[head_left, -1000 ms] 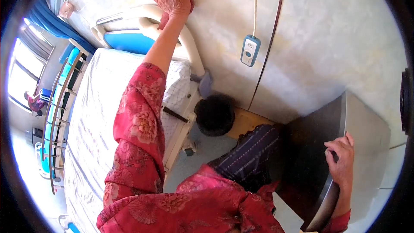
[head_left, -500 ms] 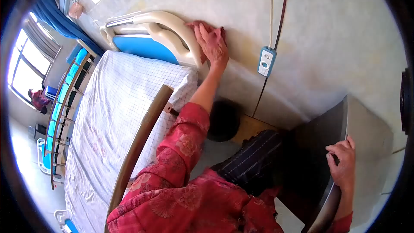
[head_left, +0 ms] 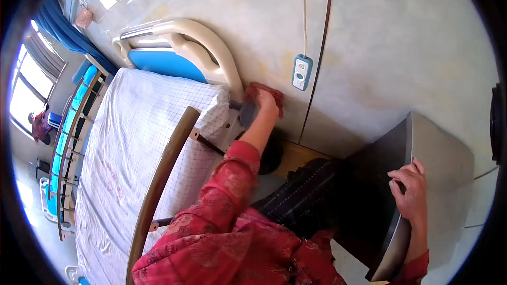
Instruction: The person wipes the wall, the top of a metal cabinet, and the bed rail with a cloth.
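- Here's the left hand [head_left: 266,104] down at the wall [head_left: 369,37], arm stretched across past the bed rail [head_left: 163,179]; it has hold of a red cloth [head_left: 278,96], material showing on both sides of the hand; the fingers are too blurred to tell how tightly they close.
- And the cloth itself is up against the wall, just beside the lower end of the headboard [head_left: 168,63]; whether the two touch, I cannot tell; the socket strip [head_left: 302,72] hangs a little way off to the other side.
- Over to the right hand [head_left: 411,187], at the edge of the cabinet [head_left: 443,153]; fingers half curled, thumb standing apart, nothing seen in the grip; how much weight it takes there, I cannot tell.
- The step in hand looks like a wiping pass low on the wall, sleeve hanging close by the bed.
- Any further stroke here, I'd judge, calls for the cloth spread flat under steady pressure; clear of the headboard's edge, and well off that socket strip.
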A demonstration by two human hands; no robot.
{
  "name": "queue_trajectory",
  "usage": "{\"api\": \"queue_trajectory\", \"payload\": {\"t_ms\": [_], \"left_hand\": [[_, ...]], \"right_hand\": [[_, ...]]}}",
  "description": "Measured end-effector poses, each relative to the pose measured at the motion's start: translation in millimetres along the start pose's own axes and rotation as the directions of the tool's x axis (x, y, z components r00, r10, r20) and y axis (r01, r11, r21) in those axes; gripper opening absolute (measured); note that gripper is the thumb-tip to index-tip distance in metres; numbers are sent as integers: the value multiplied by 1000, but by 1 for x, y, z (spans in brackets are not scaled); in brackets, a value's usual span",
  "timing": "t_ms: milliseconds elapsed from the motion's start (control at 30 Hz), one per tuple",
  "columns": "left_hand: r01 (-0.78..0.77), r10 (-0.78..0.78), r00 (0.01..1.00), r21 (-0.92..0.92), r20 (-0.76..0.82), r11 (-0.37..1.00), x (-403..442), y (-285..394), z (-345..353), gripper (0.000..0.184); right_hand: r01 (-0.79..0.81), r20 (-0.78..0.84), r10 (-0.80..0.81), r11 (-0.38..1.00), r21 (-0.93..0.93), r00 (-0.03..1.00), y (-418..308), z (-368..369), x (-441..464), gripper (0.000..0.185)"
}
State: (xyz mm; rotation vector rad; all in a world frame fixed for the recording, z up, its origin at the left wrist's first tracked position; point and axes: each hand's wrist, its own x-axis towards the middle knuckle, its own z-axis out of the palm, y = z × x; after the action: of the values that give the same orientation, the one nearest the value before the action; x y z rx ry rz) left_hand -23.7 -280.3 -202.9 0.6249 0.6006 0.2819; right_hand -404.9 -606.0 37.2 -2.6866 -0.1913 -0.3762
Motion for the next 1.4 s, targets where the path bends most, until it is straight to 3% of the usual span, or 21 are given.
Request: {"api": "queue_trajectory", "payload": {"t_ms": [133,233,300,367,400,433,467,500,533,567,600,633,667,733,800,867,1033,1100,1200,1333,1400], "left_hand": [[106,-96,992,113,-87,988,33,29,34,66],[130,-126,992,195,-32,972,-21,100,86,72],[-206,206,978,-4,40,979,-63,138,122,41],[-499,525,821,-166,224,850,-105,176,155,31],[-670,676,665,-146,319,728,-111,194,171,27],[-770,679,596,65,429,635,-87,218,192,24],[-886,805,332,-129,492,445,-91,241,221,29],[-988,915,15,-135,403,75,-117,261,239,33],[-971,858,220,20,464,238,-143,280,245,38],[-983,879,171,141,444,120,-124,302,263,39],[-993,975,-112,-57,194,-103,-64,319,309,35],[-967,913,-223,39,342,-251,-84,337,306,49],[-990,898,-126,1,423,-139,-118,342,303,48],[-999,777,-53,-27,628,-47,-142,330,299,52],[-862,746,-454,-30,488,-505,-144,288,283,54],[-743,669,-627,-48,398,-667,-121,263,270,58],[-695,548,-631,-85,549,-714,-82,249,219,58],[-580,398,-664,-101,632,-808,-74,259,206,59],[-555,271,-626,-173,731,-814,-61,282,192,59],[-545,270,-657,-196,704,-815,-35,300,164,52],[-545,222,-532,-130,817,-828,-9,316,138,45]], "right_hand": [[23,-3,-23,1000,4,1000,8,-2,-2,15],[7,3,-7,1000,2,1000,4,0,-1,15],[15,-3,-15,1000,13,1000,3,0,0,15],[21,-3,-21,1000,22,1000,5,0,0,14],[10,5,-11,1000,17,1000,7,2,-1,15],[-1,14,1,1000,11,1000,8,4,-2,16],[5,22,-5,1000,17,1000,8,5,-3,16],[-7,17,7,1000,5,1000,9,4,-5,16],[-18,11,18,1000,-5,1000,8,4,-3,17],[-14,20,14,1000,3,1000,7,5,-1,17],[-28,25,28,999,17,999,6,5,-1,17],[-45,33,44,999,28,998,3,4,-1,18],[-49,46,48,998,31,998,1,4,-1,18],[-77,35,77,997,-7,996,-6,5,3,19],[-77,47,77,997,-18,996,-10,8,4,20],[-82,49,83,996,-31,995,-10,10,4,21],[-90,64,93,995,-49,994,-7,9,1,16],[-75,65,79,995,-58,995,-3,9,-1,17],[-52,51,56,996,-73,997,2,7,-7,19],[-53,35,56,995,-85,998,6,4,-10,17],[-53,46,56,996,-77,997,8,1,-10,16]]}}
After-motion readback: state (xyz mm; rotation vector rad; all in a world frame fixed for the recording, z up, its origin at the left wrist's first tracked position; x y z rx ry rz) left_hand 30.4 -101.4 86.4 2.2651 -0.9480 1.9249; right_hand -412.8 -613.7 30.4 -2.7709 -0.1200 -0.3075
